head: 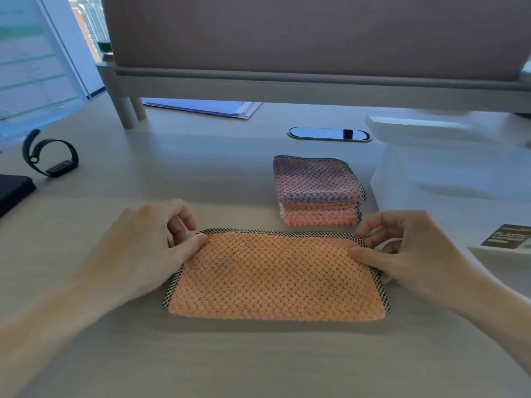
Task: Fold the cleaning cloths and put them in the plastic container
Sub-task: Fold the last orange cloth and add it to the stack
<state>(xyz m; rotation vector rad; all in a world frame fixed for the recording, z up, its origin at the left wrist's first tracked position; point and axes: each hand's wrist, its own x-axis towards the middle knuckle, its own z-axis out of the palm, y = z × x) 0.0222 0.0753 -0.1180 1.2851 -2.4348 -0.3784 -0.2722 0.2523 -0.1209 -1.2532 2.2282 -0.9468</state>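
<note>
The orange waffle-weave cloth with checked trim (pixel 275 275) lay half-folded near the desk's (pixel 230 363) front edge. The left hand (pixel 143 248) and right hand (pixel 408 254) pinched its far corners; aligning edges squarely would help. Beyond, a folded stack of purple and pink cloths (pixel 317 191) sat beside the translucent plastic container (pixel 448 168).

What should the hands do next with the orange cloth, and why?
Probably fold it once more, bringing one short end over onto the other. The orange cloth lies flat as a long rectangle, wider than the folded squares in the stack behind it. The left hand and right hand each pinch a far corner, so they are placed to lift one side across.
</note>
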